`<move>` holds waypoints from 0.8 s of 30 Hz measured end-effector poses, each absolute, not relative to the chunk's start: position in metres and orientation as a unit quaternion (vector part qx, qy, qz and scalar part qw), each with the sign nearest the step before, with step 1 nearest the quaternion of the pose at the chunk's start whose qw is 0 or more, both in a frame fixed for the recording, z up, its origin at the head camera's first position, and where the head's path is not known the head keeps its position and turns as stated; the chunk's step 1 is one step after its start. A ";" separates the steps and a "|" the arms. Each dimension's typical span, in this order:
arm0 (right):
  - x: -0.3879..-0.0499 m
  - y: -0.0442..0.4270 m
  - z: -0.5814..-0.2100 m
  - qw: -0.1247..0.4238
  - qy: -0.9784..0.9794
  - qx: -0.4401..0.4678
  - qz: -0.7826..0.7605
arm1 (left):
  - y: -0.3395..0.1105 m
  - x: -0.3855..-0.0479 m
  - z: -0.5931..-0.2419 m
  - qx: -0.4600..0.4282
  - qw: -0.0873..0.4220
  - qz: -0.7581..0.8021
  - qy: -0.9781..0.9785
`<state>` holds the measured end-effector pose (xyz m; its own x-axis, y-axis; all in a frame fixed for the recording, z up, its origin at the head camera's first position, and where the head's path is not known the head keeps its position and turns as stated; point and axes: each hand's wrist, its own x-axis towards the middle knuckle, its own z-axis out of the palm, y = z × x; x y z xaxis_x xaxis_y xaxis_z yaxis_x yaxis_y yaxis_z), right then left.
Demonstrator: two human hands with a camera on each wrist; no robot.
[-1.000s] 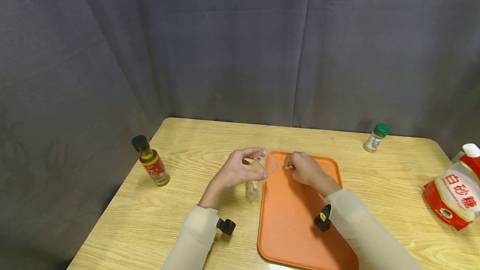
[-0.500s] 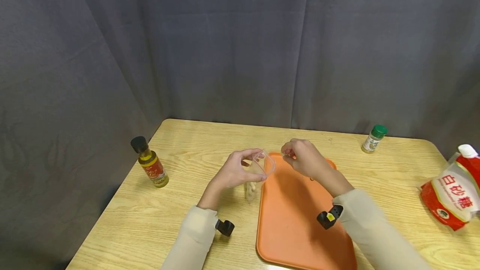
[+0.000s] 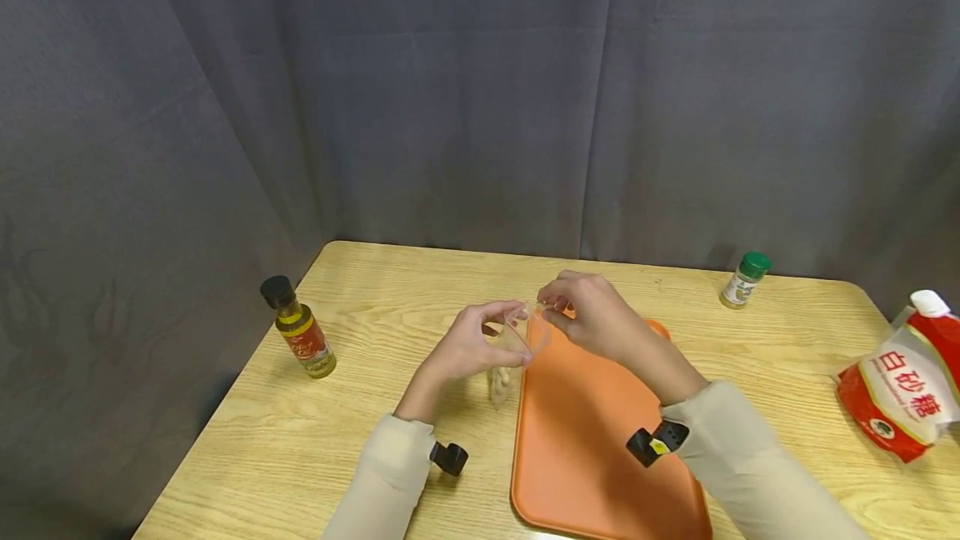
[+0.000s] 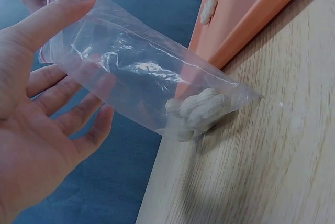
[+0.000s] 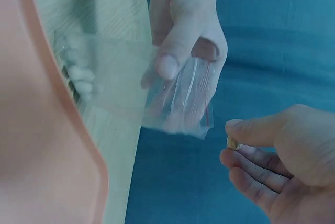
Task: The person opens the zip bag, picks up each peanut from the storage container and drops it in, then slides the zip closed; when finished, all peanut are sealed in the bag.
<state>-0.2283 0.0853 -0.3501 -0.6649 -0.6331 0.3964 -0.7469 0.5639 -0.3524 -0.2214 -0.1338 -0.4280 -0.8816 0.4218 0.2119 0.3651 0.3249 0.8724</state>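
Note:
My left hand (image 3: 468,344) grips a clear zip bag (image 4: 136,67) near its mouth, thumb on one side and fingers on the other. Several peanuts (image 4: 204,110) lie in the bag's lower end, beside the orange tray (image 3: 600,440). Between thumb and fingertips my right hand (image 5: 282,156) pinches a peanut (image 5: 233,143), close to the bag's mouth but apart from it in the right wrist view. More peanuts (image 4: 209,9) lie on the tray in the left wrist view.
An olive oil bottle (image 3: 306,340) stands at the table's left. A green-capped jar (image 3: 742,283) is at the back right, and a red and white sugar bag (image 3: 900,382) at the far right. A dark curtain (image 3: 450,107) hangs behind the table (image 3: 390,282).
My right hand has risen from the tray and moved left to the bag's mouth with the peanut. My left hand keeps its grip on the bag, nearly still.

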 end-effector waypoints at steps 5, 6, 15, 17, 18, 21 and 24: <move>-0.224 0.079 -0.349 0.107 -0.873 0.404 0.251 | -0.133 -0.222 -0.428 0.242 0.029 0.531 0.811; -0.224 0.079 -0.349 0.108 -0.872 0.406 0.251 | -0.133 -0.221 -0.428 0.243 0.029 0.531 0.811; -0.221 0.073 -0.350 0.104 -0.866 0.419 0.254 | -0.136 -0.220 -0.427 0.241 0.029 0.523 0.817; -0.221 0.071 -0.350 0.100 -0.865 0.421 0.254 | -0.136 -0.221 -0.427 0.241 0.030 0.524 0.817; -0.221 0.071 -0.350 0.099 -0.864 0.422 0.255 | -0.137 -0.221 -0.427 0.240 0.030 0.524 0.817; -0.220 0.071 -0.351 0.097 -0.863 0.425 0.256 | -0.136 -0.221 -0.427 0.238 0.031 0.525 0.817; -0.221 0.071 -0.352 0.099 -0.861 0.427 0.258 | -0.136 -0.220 -0.427 0.236 0.031 0.525 0.817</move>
<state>-0.2207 0.0708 -0.3520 -0.6158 -0.6839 0.3912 -0.7863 0.5023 -0.3598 -0.2204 -0.1357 -0.4268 -0.8870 0.4172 0.1978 0.3531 0.3368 0.8729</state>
